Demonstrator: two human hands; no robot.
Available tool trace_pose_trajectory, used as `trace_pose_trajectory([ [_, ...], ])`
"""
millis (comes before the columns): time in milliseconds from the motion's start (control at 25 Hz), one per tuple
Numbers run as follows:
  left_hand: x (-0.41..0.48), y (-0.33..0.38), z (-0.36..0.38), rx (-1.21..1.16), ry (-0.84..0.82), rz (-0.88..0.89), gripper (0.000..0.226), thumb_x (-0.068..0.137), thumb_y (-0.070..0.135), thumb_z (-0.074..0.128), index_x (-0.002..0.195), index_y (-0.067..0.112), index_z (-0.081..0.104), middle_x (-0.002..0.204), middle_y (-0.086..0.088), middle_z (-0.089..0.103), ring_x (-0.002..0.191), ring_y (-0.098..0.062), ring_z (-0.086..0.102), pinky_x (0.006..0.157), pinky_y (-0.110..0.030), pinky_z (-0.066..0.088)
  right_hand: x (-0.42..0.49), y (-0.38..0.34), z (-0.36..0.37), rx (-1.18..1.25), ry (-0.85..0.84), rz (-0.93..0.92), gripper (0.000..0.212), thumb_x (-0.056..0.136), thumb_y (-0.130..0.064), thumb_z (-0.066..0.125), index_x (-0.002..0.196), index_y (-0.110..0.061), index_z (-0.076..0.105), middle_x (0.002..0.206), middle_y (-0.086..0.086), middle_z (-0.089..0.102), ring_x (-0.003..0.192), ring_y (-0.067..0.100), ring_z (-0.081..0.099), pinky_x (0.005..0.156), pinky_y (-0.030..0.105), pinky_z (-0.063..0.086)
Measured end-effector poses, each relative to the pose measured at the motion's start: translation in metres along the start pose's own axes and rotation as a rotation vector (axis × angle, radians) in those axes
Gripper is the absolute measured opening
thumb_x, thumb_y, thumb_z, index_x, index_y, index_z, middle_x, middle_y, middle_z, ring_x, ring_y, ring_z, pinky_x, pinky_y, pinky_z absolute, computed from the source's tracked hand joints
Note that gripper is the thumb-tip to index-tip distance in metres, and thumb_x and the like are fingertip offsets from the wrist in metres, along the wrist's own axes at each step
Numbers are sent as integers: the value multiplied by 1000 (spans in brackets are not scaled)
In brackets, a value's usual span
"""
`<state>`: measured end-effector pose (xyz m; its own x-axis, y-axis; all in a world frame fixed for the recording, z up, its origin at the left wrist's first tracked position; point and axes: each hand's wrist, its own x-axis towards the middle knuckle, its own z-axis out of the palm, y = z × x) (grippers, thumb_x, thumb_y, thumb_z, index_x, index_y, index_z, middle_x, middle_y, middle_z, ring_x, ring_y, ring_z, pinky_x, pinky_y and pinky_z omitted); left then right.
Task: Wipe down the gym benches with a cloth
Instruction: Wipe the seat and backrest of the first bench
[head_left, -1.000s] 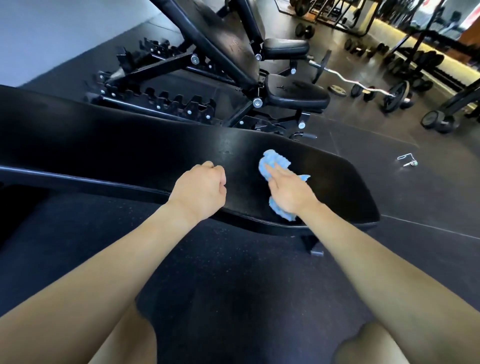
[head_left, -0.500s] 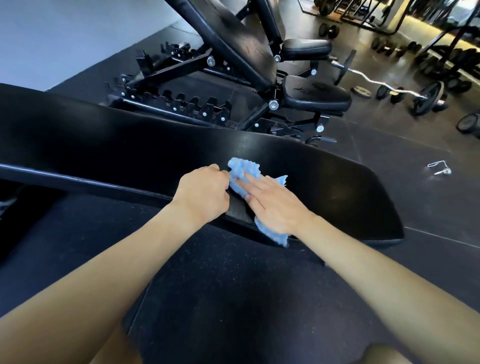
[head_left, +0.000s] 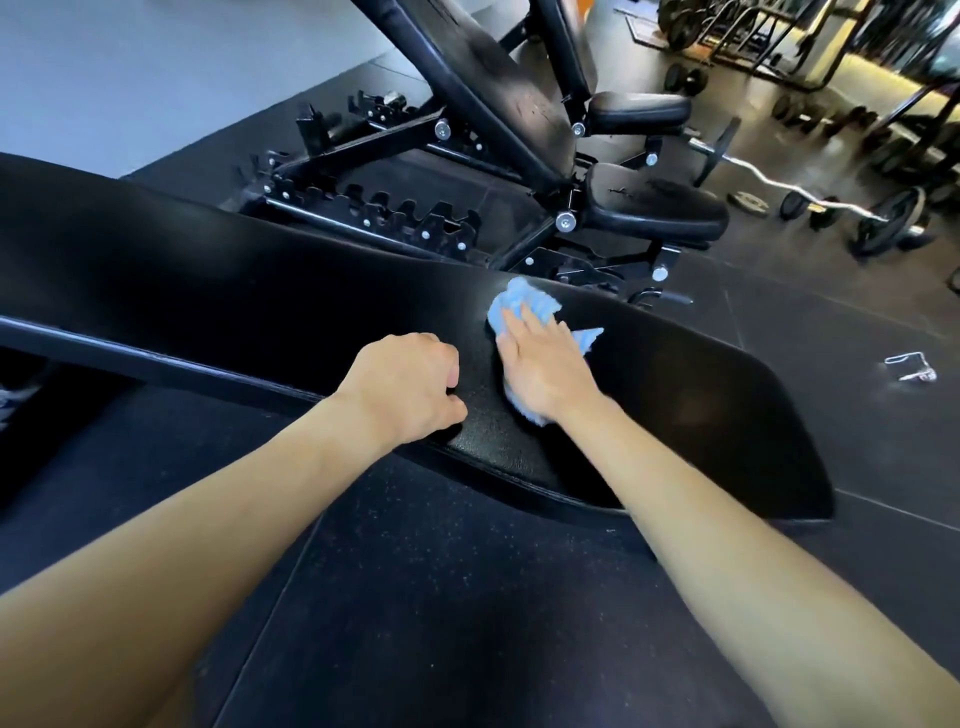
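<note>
The cloth (head_left: 522, 304) lies mid-frame on the counter (head_left: 208, 291), pressed flat under the straight fingers (head_left: 519, 338) of the right hand (head_left: 545, 369). Just left, the left hand (head_left: 405, 389) rests on the counter, fingers curled, holding nothing.

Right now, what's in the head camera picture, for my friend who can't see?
A person's right hand presses a blue cloth flat onto a long black bench, while the left hand, curled in a fist, is beside it. Behind stand an incline bench and a curl bar.

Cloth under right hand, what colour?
Light blue; the cloth shows best in the head view.
</note>
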<state>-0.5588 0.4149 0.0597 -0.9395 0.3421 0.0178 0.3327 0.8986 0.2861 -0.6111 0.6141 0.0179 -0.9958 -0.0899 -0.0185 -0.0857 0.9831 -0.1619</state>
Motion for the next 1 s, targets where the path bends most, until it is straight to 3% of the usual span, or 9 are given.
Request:
trace_pose_trajectory([
  [80,0,0,1,10,-5,8,26,85,43,64,106,28,67,108,10,61,91,-18,62,81,-34,54,-31,9,2,15,-20,-116,56,110,-42,15,163,-25,16,170,-1,12,156,23,8,127,44,6],
  [160,1,-2,2,7,1,17,25,85,43,64,105,28,67,107,11,61,90,-17,62,81,-34,54,-19,32,0,-49,-6,-117,56,109,-42,15,162,-23,20,169,0,16,154,24,14,126,45,13],
  [280,3,-3,5,2,20,21,23,83,44,65,101,28,66,102,12,61,88,-17,62,79,-33,54,35,66,-8,-113,9,95,55,106,-37,15,157,-17,26,165,10,25,146,33,28,118,48,24],
  [440,5,-2,11,-1,68,11,20,81,44,64,94,28,65,96,12,60,86,-17,60,77,-30,51,50,62,-4,-53,10,297,58,108,-38,13,163,-19,14,170,7,12,154,36,14,125,48,10],
  [560,5,0,12,23,71,0,21,81,43,63,96,28,64,97,11,60,84,-18,59,74,-30,48,15,37,-2,-17,43,238,58,108,-37,15,161,-16,19,169,9,15,152,35,19,125,47,12],
  [680,6,2,13,45,65,1,22,82,42,62,97,26,64,97,11,60,84,-18,59,71,-29,45,-44,17,7,-35,22,35,57,108,-38,18,162,-17,17,169,7,13,155,27,12,126,45,8],
  [760,5,2,12,43,63,-6,22,82,42,62,97,27,65,96,11,60,83,-18,59,72,-30,48,-47,31,1,-82,28,-29,57,108,-38,20,162,-19,20,168,6,18,153,27,18,125,45,14],
  [880,3,1,12,17,57,-8,21,83,42,62,97,26,64,98,11,60,85,-19,59,76,-32,50,-4,69,-8,-128,58,183,56,106,-36,22,158,-14,28,163,13,30,147,36,29,119,51,24],
  [1000,-1,4,12,36,86,-2,20,85,38,62,98,23,64,100,9,60,87,-22,59,79,-34,52,18,71,-5,-86,37,435,60,107,-39,15,160,-14,21,168,13,19,152,37,20,122,51,17],
])
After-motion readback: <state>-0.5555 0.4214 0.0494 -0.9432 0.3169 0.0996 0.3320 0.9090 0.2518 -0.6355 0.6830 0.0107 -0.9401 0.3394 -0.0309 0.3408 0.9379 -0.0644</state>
